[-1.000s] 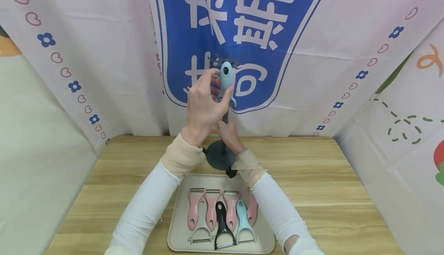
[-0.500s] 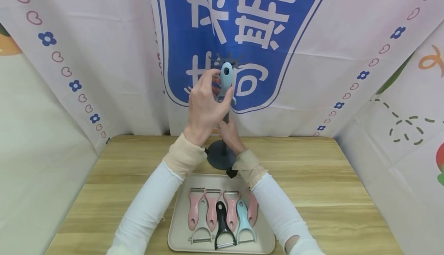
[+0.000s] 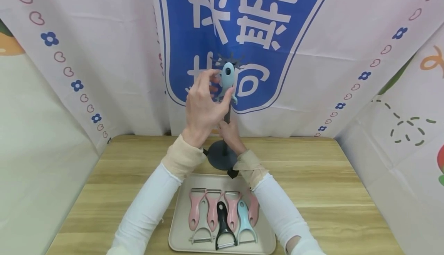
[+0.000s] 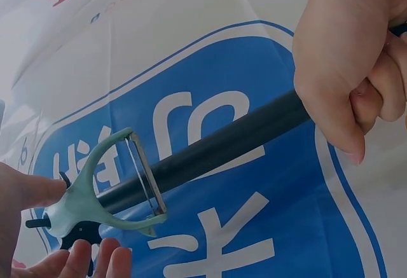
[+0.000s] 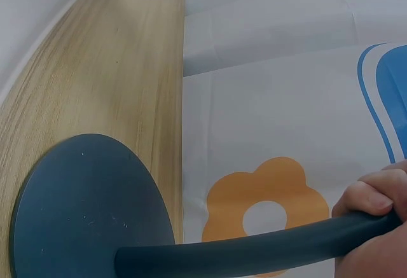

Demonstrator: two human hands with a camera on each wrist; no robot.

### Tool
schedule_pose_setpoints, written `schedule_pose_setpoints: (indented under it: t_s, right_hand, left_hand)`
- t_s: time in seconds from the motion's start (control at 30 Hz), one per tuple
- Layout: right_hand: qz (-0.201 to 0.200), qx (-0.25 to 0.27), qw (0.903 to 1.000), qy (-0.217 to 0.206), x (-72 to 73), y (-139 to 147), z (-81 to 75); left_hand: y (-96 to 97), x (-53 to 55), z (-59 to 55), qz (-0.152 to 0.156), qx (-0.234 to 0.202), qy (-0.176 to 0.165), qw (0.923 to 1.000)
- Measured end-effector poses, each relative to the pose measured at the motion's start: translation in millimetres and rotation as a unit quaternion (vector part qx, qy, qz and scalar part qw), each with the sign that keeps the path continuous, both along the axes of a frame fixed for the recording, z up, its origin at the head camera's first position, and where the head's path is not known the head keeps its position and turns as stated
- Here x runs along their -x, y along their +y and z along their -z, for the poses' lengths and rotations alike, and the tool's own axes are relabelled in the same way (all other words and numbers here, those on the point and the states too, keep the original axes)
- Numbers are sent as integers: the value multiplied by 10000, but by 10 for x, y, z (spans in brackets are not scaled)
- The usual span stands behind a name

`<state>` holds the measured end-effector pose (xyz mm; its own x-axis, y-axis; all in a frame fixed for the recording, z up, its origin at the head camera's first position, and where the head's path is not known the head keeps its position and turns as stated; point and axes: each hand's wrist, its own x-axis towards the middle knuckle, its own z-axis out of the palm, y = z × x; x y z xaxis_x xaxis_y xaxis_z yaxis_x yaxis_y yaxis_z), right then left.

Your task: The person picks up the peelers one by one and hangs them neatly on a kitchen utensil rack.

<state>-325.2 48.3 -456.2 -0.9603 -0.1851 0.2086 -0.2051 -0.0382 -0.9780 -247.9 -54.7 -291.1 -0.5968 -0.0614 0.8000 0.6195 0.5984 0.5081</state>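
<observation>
A white cloth (image 3: 322,89) with a large blue panel fills the background behind the wood-grain tabletop (image 3: 312,178). On the near part of the tabletop lies a pale tray (image 3: 266,239). Just beyond it rises a dark stand (image 3: 218,156), with a round base, a single pole and a ring of prongs at the top. The person's left hand (image 3: 204,106) is up near those prongs, thumb and fingers parted on either side of a light blue peeler (how firmly they touch it, I cannot tell). The right hand (image 3: 231,133) is wrapped round the pole, lower down. The peeler (image 3: 227,81) is at the stand's top, handle end up and forked blade end down. In the tray are four pink peelers (image 3: 196,210), blades toward the stand, one partly behind the right sleeve (image 3: 277,205); a grey peeler (image 3: 203,211), a black peeler (image 3: 222,211) and a second light blue one (image 3: 243,213) point their blades the opposite way.
</observation>
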Motion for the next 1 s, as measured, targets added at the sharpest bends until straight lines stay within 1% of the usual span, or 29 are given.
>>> schedule_pose_setpoints:
  t_s: [0.07, 0.2, 0.3, 0.4, 0.5, 0.6, 0.7, 0.83, 1.0]
  right_hand:
    - [6, 22, 10000, -52, 3, 1, 0]
    - [15, 39, 10000, 13, 15, 3, -11]
    - [45, 54, 10000, 22, 19, 4, -22]
    - [83, 105, 9999, -20, 4, 7, -23]
    - [167, 135, 9998, -58, -13, 7, -6]
    - [203, 164, 9996, -106, -14, 13, 2]
    - [150, 121, 9997, -129, -11, 14, 2]
    - [103, 68, 9999, -83, 2, 16, 1]
    - [52, 157, 9997, -165, -23, 19, 3]
  left_hand:
    - [-15, -12, 10, 0, -4, -11, 10000]
    - [-65, -46, 50, -29, -6, 29, 10000]
    - [-115, -80, 122, -34, 22, 0, 10000]
    - [-169, -149, 228, -17, 105, -114, 9999]
    - [-237, -224, 359, 95, 268, -242, 9993]
    - [-326, -275, 512, 198, 480, -346, 9981]
    - [-420, -334, 687, 225, 660, -514, 9962]
    - [-504, -442, 926, 231, 845, -747, 9934]
    - [-587, -567, 1200, 232, 1128, -897, 9893]
